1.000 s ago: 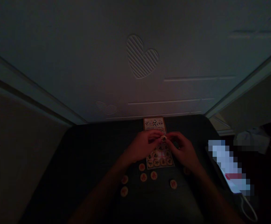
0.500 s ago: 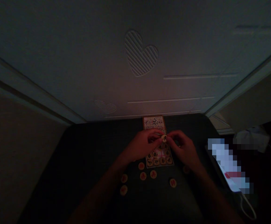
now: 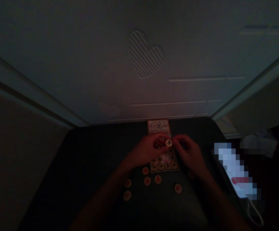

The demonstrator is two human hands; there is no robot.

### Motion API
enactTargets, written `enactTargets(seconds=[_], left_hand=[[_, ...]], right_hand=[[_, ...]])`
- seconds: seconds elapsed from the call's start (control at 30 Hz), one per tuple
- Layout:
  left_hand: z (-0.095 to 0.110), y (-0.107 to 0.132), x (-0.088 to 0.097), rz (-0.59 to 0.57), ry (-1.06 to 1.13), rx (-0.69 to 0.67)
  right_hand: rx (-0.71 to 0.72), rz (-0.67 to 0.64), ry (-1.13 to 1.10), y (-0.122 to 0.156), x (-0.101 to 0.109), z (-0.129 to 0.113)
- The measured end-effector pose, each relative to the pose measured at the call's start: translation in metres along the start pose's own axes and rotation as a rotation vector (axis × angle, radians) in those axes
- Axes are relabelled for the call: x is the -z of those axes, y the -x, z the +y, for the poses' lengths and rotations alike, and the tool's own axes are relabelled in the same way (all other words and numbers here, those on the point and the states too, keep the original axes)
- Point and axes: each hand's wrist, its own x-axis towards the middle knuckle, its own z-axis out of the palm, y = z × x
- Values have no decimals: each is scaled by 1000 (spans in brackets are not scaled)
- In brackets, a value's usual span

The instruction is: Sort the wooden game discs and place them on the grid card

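Observation:
In dim light a small Chinese chess box (image 3: 159,126) lies open on a dark table (image 3: 88,166). Both hands meet over it. My left hand (image 3: 145,150) and my right hand (image 3: 189,153) pinch one round pale chess piece (image 3: 168,142) with a dark character between their fingertips, just above the box tray. A row of pieces (image 3: 164,166) with dark characters lies in the tray below the hands. Several loose pieces with red characters (image 3: 147,181) lie on the table in front of the box.
A pale wall with a raised striped heart (image 3: 145,54) rises right behind the table. A blurred-out light object (image 3: 236,171) and a white cable (image 3: 254,215) lie at the table's right edge. Loose pieces (image 3: 177,188) are scattered near my forearms.
The hands stay together over the box; the pinched piece has turned a little so its face shows more plainly. The view has shifted slightly.

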Motion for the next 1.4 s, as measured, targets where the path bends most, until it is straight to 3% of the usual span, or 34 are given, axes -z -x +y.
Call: enactTargets(seconds=[1.17, 1.4], left_hand=[[-1, 0, 1, 10, -25, -7], [5, 1, 4, -33, -45, -19]], right_hand=[[30, -28, 28, 3, 1, -2], [29, -22, -2, 2, 0, -5]])
